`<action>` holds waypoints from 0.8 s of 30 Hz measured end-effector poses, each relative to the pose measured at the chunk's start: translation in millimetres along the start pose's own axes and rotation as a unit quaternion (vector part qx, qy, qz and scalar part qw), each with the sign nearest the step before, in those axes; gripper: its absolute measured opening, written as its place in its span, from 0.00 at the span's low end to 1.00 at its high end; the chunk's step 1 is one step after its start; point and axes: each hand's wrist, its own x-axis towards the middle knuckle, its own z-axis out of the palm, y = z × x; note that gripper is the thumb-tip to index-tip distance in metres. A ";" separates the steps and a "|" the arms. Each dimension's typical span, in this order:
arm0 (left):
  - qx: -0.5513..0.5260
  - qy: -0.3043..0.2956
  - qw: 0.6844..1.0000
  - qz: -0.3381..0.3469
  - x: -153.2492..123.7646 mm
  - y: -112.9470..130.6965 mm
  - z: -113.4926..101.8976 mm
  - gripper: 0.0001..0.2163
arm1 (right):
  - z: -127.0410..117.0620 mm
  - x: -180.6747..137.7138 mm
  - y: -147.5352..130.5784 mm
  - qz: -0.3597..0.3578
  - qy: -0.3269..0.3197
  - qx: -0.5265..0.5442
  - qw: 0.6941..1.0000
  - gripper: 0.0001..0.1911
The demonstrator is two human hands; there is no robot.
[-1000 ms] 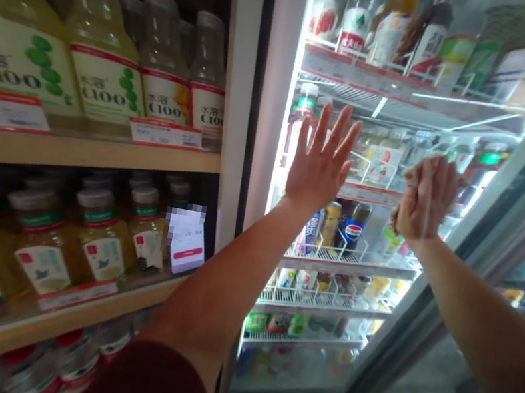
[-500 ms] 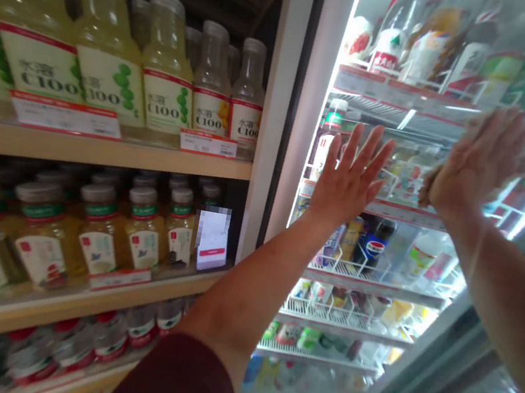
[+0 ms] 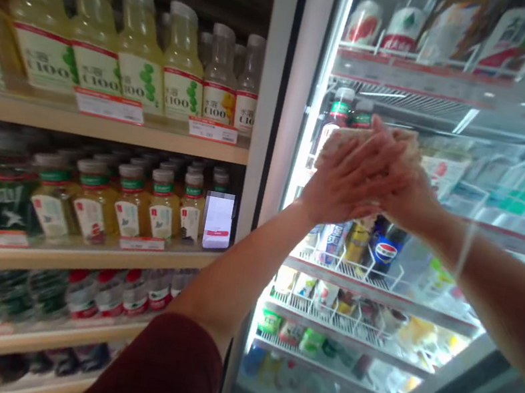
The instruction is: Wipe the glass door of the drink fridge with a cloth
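In front of the lit drinks cooler, my left hand (image 3: 333, 185) and my right hand (image 3: 409, 188) meet and overlap. A pale, crumpled cloth (image 3: 404, 140) shows behind and above the hands. My right hand presses on this cloth, held flat toward the cooler's glass door (image 3: 440, 255). Stretched fingers of my left hand reach across toward the right hand, over part of the cloth. The crossing fingers are slightly blurred, so exactly where each one ends is hard to tell.
Left of the cooler, wooden shelves (image 3: 161, 138) carry rows of juice bottles (image 3: 140, 70) and amber drink bottles (image 3: 126, 206). A phone with a lit screen (image 3: 218, 222) leans at the shelf's right end. Cooler shelves (image 3: 378, 288) behind the glass hold bottles, including a Pepsi bottle (image 3: 385, 249).
My right hand has moved left with the cloth to meet my left hand; they were apart before. The left hand's fingers were spread upward and now point more rightward. The view has shifted.
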 end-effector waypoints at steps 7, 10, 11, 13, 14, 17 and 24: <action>-0.028 -0.003 0.988 -0.151 7.1 31.9 14.4 0.27 | -89.5 -52.3 87.1 0.073 0.028 -0.194 0.978 0.37; -0.041 -0.003 0.976 -0.216 21.4 49.5 13.8 0.28 | -102.9 -70.7 122.3 0.112 0.017 -0.208 0.972 0.40; -0.051 0.000 0.973 -0.225 30.5 52.1 12.7 0.27 | -103.4 -73.9 128.7 0.106 0.016 -0.204 0.973 0.41; -0.068 0.006 0.969 -0.237 55.7 51.7 9.0 0.27 | -101.5 -77.4 132.6 0.085 0.034 -0.203 0.975 0.41; -0.066 0.010 0.968 -0.242 71.0 49.0 6.5 0.27 | -100.1 -78.2 131.1 0.073 0.043 -0.202 0.976 0.41; -0.026 0.019 0.964 -0.264 119.8 36.4 -1.5 0.27 | -97.6 -79.8 124.0 0.045 0.082 -0.196 0.976 0.38; -0.014 0.054 0.933 -0.356 141.3 48.7 6.8 0.30 | -82.2 -81.2 153.2 0.193 0.165 -0.122 0.959 0.31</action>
